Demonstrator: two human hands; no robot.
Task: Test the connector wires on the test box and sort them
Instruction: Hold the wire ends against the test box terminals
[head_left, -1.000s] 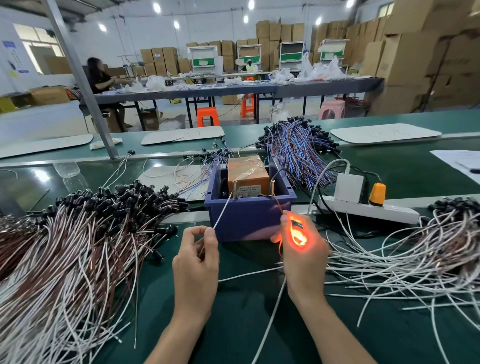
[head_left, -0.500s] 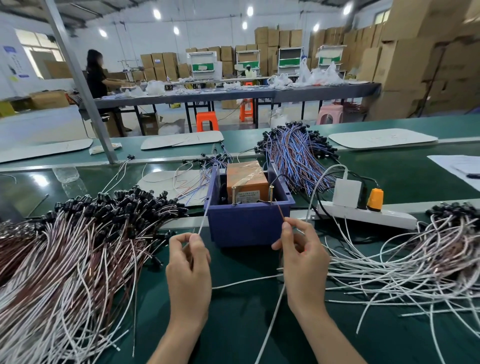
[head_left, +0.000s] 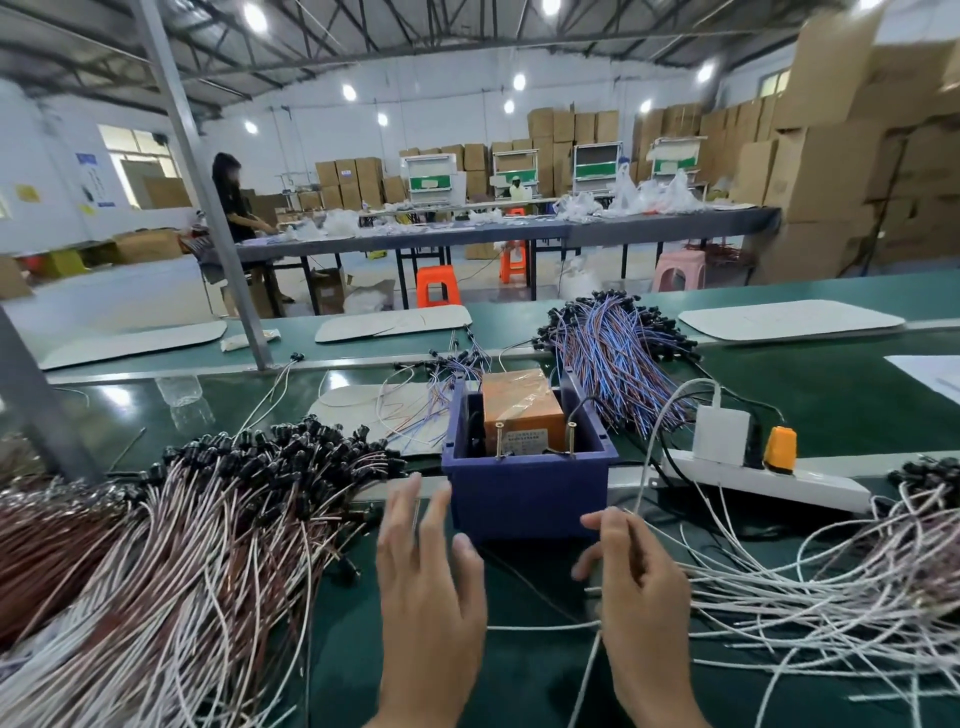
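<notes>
The test box is a blue bin (head_left: 524, 493) holding an orange unit (head_left: 519, 410) with two brass pins (head_left: 535, 441) at its front. My left hand (head_left: 431, 587) hovers just left of the bin's front, fingers spread straight and blurred, holding nothing. My right hand (head_left: 634, 582) is below the bin's right corner with its fingers curled round a thin white connector wire (head_left: 540, 627), which trails across the green mat under the hand. Neither wire end touches the pins.
A big pile of white and brown wires with black connectors (head_left: 208, 519) fills the left. Loose white wires (head_left: 831, 582) spread on the right. Blue and red wires (head_left: 618, 364) lie behind the bin. A power strip (head_left: 810, 486) with plugs lies to the right.
The red glow at my right hand went out. My left hand let go of its wire end and opened. My right hand drew the wire down, away from the pins.
</notes>
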